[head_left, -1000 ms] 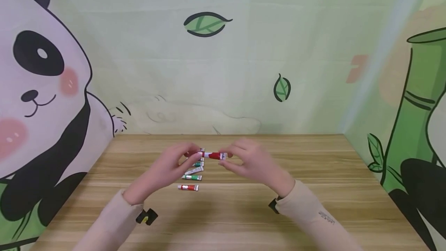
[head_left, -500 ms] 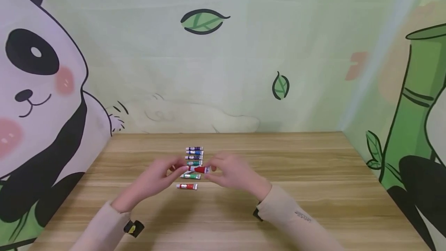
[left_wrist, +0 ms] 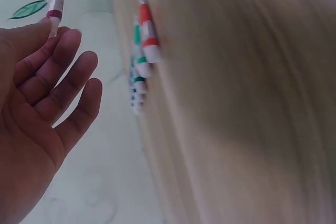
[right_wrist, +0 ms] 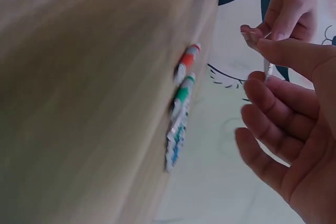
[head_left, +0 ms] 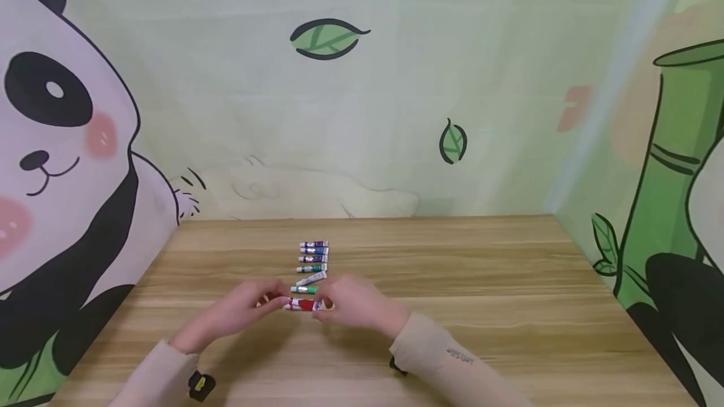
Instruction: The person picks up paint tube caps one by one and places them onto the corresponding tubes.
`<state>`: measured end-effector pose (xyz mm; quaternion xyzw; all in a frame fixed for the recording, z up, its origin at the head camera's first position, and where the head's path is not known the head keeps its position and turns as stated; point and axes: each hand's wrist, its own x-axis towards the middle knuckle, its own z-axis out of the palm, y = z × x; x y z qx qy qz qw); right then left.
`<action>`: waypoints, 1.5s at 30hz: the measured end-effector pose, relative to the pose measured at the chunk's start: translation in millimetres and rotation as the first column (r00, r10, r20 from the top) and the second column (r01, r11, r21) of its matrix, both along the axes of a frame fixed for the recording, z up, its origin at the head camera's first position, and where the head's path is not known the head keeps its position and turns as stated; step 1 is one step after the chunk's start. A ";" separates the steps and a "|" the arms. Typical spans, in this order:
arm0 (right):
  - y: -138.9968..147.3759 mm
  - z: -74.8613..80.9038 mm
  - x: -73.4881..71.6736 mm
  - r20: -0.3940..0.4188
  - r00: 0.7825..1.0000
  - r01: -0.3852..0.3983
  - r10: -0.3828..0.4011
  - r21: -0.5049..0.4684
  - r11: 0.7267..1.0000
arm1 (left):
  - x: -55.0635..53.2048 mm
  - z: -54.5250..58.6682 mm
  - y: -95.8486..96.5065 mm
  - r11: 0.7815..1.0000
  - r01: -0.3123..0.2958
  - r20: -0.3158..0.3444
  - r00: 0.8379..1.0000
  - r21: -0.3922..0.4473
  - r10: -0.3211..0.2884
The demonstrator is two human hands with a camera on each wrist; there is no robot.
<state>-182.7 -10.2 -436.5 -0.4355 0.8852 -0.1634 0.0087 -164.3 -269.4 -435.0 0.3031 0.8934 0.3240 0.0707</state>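
Observation:
A dark red paint tube (head_left: 303, 304) is held level in the air between both hands. My left hand (head_left: 234, 311) pinches its cap end with thumb and index finger; the other fingers are spread in the left wrist view. At the crimped end, my right hand (head_left: 362, 303) pinches the tube between thumb and fingers. In the right wrist view most of the held tube is hidden behind the right fingers. A bright red paint tube (left_wrist: 149, 32) lies on the table, covered by the held one in the head view. Just beyond it lies a green paint tube (head_left: 303, 289).
Further back, a silver-grey tube (head_left: 311, 279) lies slanted, followed by a teal-green tube (head_left: 312, 269) and several blue tubes (head_left: 313, 250) in a column. The wooden table (head_left: 481, 281) meets a panda-printed backdrop (head_left: 390, 80) at its back and sides.
Both hands have carried the dark red tube toward the front and left, from above the back of the column to above its front. The blue tubes behind have come into sight.

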 end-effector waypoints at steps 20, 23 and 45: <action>-26.8 -28.4 -1.2 0.072 0.997 0.003 -0.009 0.081 0.997 | -4.1 -31.0 -18.0 0.997 0.066 0.086 0.994 -0.037 -0.063; -28.7 -27.8 0.6 0.044 0.999 0.012 -0.017 0.116 0.993 | -6.2 -33.3 -18.7 0.994 0.085 0.066 0.994 -0.061 -0.081; -40.0 -35.2 2.1 -0.022 0.999 0.039 -0.035 0.185 0.982 | -7.1 -38.4 -20.1 0.987 0.036 -0.088 0.995 -0.158 -0.050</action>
